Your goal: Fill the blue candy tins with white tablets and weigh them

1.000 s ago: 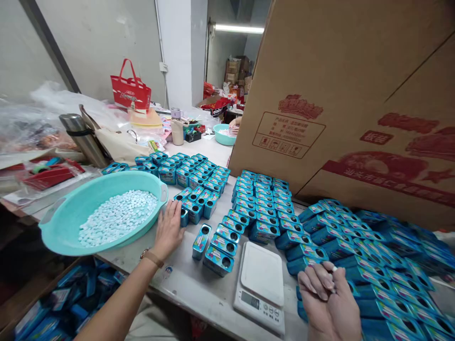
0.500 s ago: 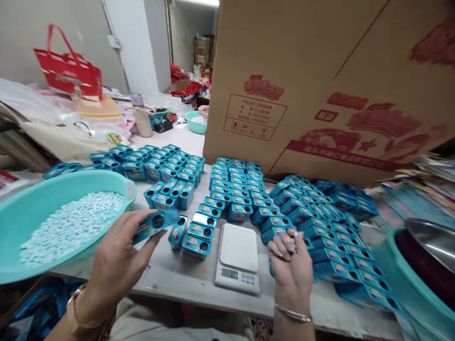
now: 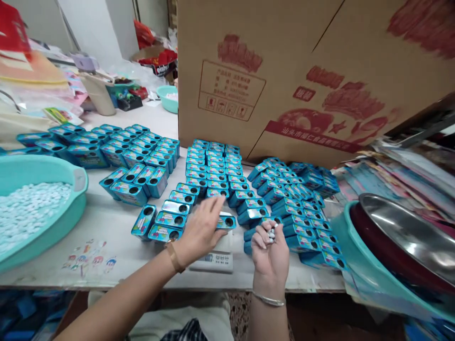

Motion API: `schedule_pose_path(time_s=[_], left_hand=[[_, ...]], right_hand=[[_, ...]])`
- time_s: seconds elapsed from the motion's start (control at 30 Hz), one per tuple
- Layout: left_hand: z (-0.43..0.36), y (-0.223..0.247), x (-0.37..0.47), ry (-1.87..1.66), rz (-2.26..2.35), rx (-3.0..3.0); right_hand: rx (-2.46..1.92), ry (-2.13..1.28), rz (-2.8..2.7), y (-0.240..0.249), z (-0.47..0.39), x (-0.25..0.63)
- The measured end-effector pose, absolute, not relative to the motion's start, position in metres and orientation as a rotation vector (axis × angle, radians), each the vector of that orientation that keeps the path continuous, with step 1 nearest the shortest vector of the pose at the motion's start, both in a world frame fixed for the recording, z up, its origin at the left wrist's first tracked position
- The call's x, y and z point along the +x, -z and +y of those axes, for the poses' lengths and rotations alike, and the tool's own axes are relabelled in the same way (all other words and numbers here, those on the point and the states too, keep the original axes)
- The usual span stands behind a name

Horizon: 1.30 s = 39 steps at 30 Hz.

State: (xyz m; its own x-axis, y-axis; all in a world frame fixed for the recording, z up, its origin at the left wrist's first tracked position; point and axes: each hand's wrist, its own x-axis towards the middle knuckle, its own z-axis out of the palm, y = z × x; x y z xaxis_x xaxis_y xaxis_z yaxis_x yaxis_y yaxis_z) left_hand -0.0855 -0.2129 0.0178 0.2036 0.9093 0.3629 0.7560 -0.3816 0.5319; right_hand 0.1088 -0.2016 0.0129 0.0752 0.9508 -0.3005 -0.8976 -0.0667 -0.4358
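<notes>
the blue tin lies over the scale, between thumb and fingers of the half-open left hand; whether these grip it is unclear. the right hand curls closed around pale pellets. the tin is probably light, stiff and smooth, best held by its long sides; the pellets, hard and prone to roll.

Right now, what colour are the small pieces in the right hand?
The small pieces in the right hand look whitish, seen best in the head view.
</notes>
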Motion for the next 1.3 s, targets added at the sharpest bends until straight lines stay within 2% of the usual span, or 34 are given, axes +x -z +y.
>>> schedule_pose_path(time_s=[0.17,0.27,0.47,0.77,0.93,1.1,1.2,1.3], left_hand=[[-0.242,-0.054,-0.124,-1.858,1.693,1.709],[-0.257,-0.055,-0.139,-2.019,1.604,1.392],[-0.275,-0.032,-0.133,-1.835,1.656,1.218],[-0.272,-0.024,-0.125,-1.647,1.647,1.288],[-0.261,-0.017,-0.116,-1.416,1.663,1.616],[-0.229,-0.022,-0.095,-1.002,1.553,2.183],[-0.215,-0.026,-0.085,-0.828,1.541,2.284],[-0.211,-0.027,-0.082,-0.819,1.564,2.268]], right_hand=[[-0.671,-1.475,-0.073,-0.010,-0.190,0.105],[-0.676,-1.491,-0.068,-0.008,-0.182,0.099],[-0.595,-1.574,-0.140,-0.012,-0.170,0.094],[-0.728,-1.488,-0.303,-0.023,-0.166,0.084],[-0.693,-1.518,-0.294,-0.025,-0.166,0.076],[-0.639,-1.554,-0.280,-0.028,-0.169,0.073],[-0.631,-1.535,-0.281,-0.031,-0.173,0.075],[-0.643,-1.502,-0.309,-0.033,-0.176,0.078]])
